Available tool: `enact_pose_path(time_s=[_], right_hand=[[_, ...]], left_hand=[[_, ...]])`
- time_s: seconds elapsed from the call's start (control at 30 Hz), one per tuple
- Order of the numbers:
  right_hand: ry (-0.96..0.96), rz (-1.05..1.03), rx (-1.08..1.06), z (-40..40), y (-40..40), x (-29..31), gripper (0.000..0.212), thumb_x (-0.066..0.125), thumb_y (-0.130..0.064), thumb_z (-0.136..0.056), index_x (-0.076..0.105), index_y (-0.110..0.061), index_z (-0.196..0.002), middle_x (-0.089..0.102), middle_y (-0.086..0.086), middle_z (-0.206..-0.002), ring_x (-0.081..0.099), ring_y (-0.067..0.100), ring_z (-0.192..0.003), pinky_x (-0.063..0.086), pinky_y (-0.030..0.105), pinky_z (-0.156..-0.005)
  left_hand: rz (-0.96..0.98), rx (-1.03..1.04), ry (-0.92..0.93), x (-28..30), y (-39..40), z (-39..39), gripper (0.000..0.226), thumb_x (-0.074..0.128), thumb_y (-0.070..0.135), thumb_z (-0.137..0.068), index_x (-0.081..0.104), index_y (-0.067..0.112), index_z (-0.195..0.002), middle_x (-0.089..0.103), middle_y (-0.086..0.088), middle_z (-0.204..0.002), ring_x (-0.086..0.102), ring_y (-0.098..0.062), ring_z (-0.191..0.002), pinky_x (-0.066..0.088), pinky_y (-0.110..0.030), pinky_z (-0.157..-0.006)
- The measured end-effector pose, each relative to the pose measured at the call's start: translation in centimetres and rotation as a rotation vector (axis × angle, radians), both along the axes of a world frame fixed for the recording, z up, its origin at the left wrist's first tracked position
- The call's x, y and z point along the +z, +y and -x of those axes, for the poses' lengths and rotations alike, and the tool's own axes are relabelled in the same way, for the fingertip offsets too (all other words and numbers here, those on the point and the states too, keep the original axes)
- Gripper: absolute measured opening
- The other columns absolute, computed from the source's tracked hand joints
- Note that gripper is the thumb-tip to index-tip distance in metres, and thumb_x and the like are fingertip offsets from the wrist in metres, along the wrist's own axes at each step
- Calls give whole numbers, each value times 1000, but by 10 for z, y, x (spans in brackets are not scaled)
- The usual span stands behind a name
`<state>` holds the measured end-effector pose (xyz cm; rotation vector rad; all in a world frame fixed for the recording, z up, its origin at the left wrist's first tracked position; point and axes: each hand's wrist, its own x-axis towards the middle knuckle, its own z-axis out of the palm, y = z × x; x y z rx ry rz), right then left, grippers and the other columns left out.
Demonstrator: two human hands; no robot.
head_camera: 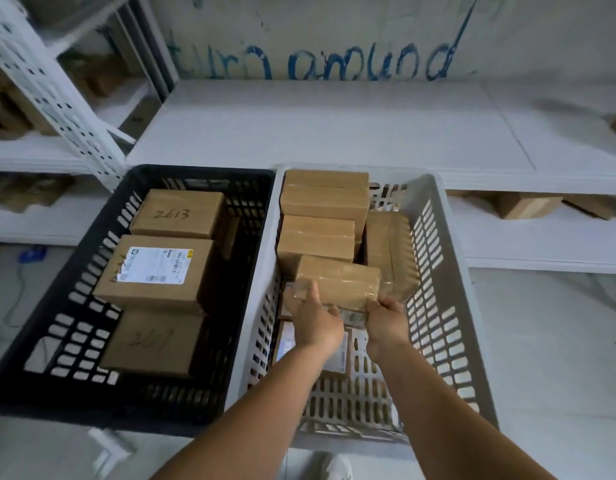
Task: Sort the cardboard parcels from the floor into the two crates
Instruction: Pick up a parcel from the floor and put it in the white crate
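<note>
Both my left hand [313, 315] and right hand [386, 315] gripped the taped brown cardboard parcel [337, 280] over the white slotted plastic crate [448, 271]; its slick tape risked slipping.

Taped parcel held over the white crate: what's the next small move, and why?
Probably lower the taped parcel into the near end of the white crate and let go. The left hand and right hand hold its near edge, and stacked parcels already fill the far end.
</note>
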<state>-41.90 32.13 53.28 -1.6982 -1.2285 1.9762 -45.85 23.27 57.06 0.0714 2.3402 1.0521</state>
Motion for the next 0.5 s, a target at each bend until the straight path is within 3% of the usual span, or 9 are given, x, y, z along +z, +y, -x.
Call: enact_pose_path(time_s=[0.2,0.27,0.43,0.5], right_hand=[[26,19,26,16,-4,-3,18,54,-3,-91,62,-13,-103,69,10,-102,63,24,-92,52,42,-93],[45,29,46,20,-12,-4,19,55,-3,-91,63,-12,-106,70,11,-104,64,26,-97,52,46,-93],[43,29,77,23,-19,0,17,52,-6,-94,57,-17,-107,65,3,-95,58,18,-86,49,33,-82],[41,15,102,21,-18,2,17,52,-8,-95,55,-18,-108,65,3,-98,59,19,-89,50,34,-84]], left_hand=[[38,46,96,-9,0,-1,69,47,13,-97,7,20,-154,-3,2,-154,23,-16,-138,24,-17,-106],[92,9,121,-8,-2,2,72,47,11,-96,3,16,-154,-6,-1,-156,17,-19,-141,23,-24,-111],[163,-26,146,-1,-6,9,74,51,9,-94,7,11,-152,-5,1,-158,15,-24,-142,30,-30,-110],[159,-32,148,0,-6,8,72,52,9,-93,10,11,-152,-4,2,-158,18,-24,-141,32,-29,-109]])
